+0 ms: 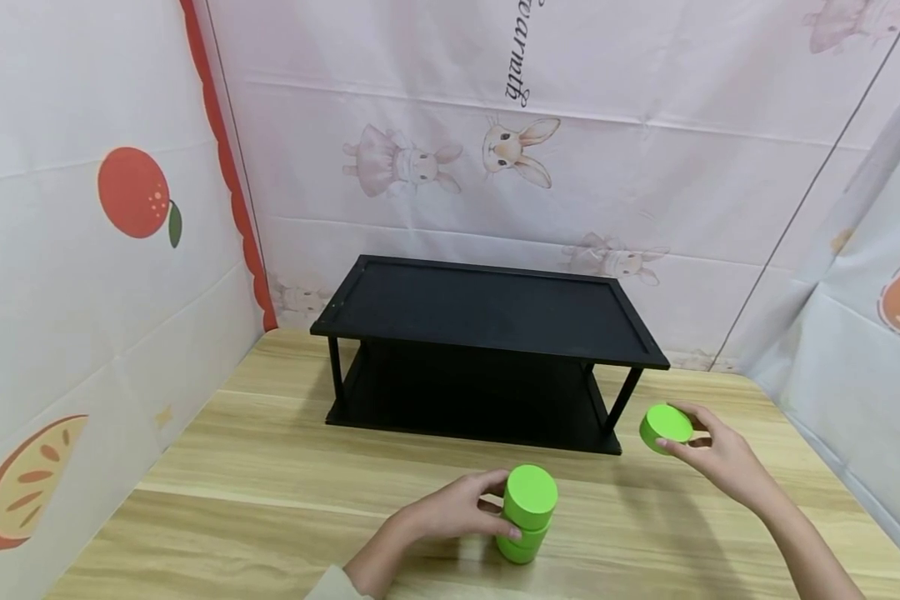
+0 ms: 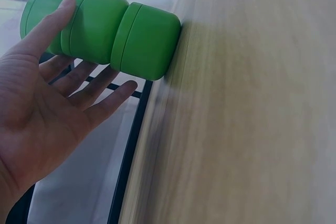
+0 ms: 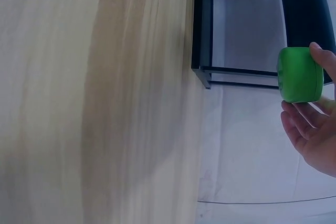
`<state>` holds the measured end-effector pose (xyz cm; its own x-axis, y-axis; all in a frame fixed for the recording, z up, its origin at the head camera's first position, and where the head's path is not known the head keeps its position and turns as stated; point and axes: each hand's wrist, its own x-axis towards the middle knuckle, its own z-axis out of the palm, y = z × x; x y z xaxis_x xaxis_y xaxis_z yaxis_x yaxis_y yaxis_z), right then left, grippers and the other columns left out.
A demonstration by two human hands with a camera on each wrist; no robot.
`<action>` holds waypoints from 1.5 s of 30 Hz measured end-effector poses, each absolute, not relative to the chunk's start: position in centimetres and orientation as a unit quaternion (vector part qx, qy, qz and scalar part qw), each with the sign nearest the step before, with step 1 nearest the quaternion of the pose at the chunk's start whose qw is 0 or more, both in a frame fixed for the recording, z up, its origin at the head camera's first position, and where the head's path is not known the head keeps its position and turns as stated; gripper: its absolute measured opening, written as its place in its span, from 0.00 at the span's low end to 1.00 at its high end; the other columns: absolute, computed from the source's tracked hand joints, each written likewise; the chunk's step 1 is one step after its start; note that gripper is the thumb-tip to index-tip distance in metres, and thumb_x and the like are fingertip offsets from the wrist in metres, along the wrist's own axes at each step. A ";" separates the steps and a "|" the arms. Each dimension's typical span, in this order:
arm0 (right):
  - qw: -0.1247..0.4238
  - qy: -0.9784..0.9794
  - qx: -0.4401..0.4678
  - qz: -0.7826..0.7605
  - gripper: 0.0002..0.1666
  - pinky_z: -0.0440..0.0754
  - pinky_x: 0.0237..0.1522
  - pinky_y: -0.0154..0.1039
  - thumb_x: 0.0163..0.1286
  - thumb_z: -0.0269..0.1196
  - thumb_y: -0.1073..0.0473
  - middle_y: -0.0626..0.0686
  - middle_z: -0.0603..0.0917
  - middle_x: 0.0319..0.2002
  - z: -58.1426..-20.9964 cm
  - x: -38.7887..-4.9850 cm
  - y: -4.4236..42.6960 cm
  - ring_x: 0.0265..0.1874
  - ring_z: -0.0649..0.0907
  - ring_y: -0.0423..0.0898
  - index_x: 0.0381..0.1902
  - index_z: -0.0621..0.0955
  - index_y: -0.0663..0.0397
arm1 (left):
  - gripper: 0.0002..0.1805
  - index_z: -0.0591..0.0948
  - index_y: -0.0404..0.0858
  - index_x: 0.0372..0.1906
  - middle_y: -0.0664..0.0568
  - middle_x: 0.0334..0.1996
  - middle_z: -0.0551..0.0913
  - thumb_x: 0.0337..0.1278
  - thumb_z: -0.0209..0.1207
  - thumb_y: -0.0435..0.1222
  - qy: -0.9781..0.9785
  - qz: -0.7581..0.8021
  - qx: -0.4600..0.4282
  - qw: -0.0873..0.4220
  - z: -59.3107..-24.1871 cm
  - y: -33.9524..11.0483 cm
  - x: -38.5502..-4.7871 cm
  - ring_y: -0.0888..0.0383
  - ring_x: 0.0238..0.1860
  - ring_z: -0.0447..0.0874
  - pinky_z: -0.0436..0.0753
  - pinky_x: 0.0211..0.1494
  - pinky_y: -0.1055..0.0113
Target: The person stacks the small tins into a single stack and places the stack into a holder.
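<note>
Nearest the head camera, a pale sleeve (image 1: 335, 585) shows at the bottom edge, and out of it reaches the person's left hand (image 1: 453, 507), thumb and fingers wrapped loosely around a stack of green containers (image 1: 531, 493). The left wrist view shows three round pieces in this upright stack, each with a thin seam; its lowest piece rests on the wooden table (image 1: 255, 483), and the thumb lies by the seam between the upper two. Off to the right, the right hand (image 1: 722, 460) pinches a single green container (image 1: 663, 427) between thumb and fingers, holding it raised above the table, near the right front corner of a black two-tier rack (image 1: 487, 307). This rack stands on the table behind the stack, well apart from it, its upper board carried on thin posts above the lower one. Behind it hangs a pale backdrop (image 1: 307, 42) printed with rabbits (image 1: 401, 162), and along the left side a white cloth (image 1: 52, 292) bears a red fruit (image 1: 132, 192) and a fruit slice (image 1: 30, 483).
</note>
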<state>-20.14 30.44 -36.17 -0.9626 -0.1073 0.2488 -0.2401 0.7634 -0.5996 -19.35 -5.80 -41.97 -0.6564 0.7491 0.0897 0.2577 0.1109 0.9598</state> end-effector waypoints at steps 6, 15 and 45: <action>0.109 -0.931 0.103 0.333 0.35 0.79 0.32 0.33 0.60 0.66 0.53 0.62 0.74 0.48 -35.9 -20.1 29.8 0.39 0.78 0.56 0.60 0.68 0.62 | 0.30 0.70 0.43 0.61 0.62 0.49 0.75 0.50 0.66 0.36 0.712 0.567 0.353 0.217 -42.0 -5.8 -19.3 0.64 0.53 0.70 0.72 0.55 0.67; 0.106 -0.931 0.114 0.331 0.36 0.78 0.33 0.34 0.59 0.66 0.53 0.61 0.74 0.48 -35.5 -20.0 29.2 0.40 0.77 0.54 0.61 0.67 0.62 | 0.30 0.70 0.42 0.60 0.61 0.49 0.75 0.49 0.66 0.36 0.714 0.566 0.355 0.211 -42.1 -5.8 -19.4 0.64 0.53 0.70 0.72 0.55 0.68; 0.147 -0.918 0.178 0.322 0.34 0.77 0.38 0.33 0.55 0.70 0.57 0.52 0.77 0.45 -34.7 -18.8 27.1 0.38 0.75 0.37 0.58 0.71 0.57 | 0.29 0.71 0.43 0.59 0.61 0.48 0.75 0.50 0.66 0.36 0.712 0.566 0.355 0.216 -42.3 -5.8 -19.5 0.64 0.53 0.70 0.72 0.54 0.69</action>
<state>-18.83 27.06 -34.67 -0.8933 -0.2323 0.3848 -0.4218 0.7289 -0.5393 -19.52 -5.76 -42.29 -0.6539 0.7506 0.0945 0.2615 0.1070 0.9593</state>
